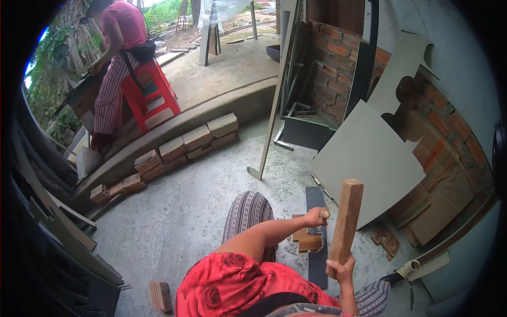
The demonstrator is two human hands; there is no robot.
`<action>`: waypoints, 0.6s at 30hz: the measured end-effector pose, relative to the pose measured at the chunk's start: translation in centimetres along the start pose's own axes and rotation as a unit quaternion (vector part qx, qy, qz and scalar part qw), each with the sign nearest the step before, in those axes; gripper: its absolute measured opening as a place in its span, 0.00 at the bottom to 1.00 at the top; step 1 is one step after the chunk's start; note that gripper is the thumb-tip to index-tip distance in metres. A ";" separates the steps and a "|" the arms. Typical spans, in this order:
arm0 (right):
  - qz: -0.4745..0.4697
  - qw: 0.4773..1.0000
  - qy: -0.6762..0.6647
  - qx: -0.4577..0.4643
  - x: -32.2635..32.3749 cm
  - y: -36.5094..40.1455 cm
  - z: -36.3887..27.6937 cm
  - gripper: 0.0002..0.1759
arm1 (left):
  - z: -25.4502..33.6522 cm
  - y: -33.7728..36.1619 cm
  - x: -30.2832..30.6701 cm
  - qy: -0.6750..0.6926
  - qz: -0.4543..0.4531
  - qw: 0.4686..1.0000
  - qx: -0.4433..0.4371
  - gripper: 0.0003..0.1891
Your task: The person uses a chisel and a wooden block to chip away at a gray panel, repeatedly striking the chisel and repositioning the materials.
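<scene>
Hands working low over a concrete floor (pixel 185 211): the left hand (pixel 316 217) is gripping a chisel (pixel 325 213) above a wood block (pixel 307 242) lying on a dark plank (pixel 317 267); the right hand (pixel 340 268) is clenching an upright wooden billet (pixel 347 219); scattered chips (pixel 293 252) are suggesting cutting begun, likely unfinished; a distant dark tub (pixel 273 52) is hiding its contents.

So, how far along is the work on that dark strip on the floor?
Done: chips lie on the floor by the dark strip and a wood block. In hand: the left hand holds a wooden-handled tool down at the strip; the right hand holds a wooden billet raised. Left: cannot tell, the cut itself is hidden.
</scene>
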State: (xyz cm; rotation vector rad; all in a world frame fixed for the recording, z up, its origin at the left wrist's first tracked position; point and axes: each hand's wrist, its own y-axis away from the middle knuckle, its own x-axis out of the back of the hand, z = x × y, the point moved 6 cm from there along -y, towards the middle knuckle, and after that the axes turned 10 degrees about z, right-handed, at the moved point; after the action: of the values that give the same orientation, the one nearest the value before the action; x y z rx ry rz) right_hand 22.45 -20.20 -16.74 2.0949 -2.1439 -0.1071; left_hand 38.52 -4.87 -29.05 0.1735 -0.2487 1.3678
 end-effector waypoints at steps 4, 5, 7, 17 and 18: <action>0.023 0.998 -0.050 0.001 0.8 0.3 -0.1 0.28 | 0.1 0.0 0.2 -0.022 0.010 1.000 -0.011 0.17; 0.020 0.998 -0.065 0.011 0.8 0.1 -0.1 0.27 | 0.1 -0.2 0.2 -0.025 0.008 1.000 -0.005 0.16; 0.023 0.998 -0.065 0.011 0.5 0.4 -0.6 0.26 | 0.0 -0.2 0.1 -0.027 0.019 0.999 0.006 0.16; 0.000 0.998 -0.063 0.017 -1.4 0.8 -2.0 0.23 | 0.8 0.2 0.1 -0.033 0.011 0.999 -0.027 0.18; 0.001 0.998 -0.063 0.016 -1.4 0.9 -2.0 0.23 | 0.8 0.3 0.2 -0.036 0.009 0.999 -0.023 0.18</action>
State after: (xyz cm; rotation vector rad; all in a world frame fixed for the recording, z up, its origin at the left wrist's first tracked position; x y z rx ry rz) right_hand 21.93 -18.73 -14.70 2.1576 -2.2318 -0.2127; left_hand 38.22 -4.88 -28.22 0.1828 -0.3415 1.3733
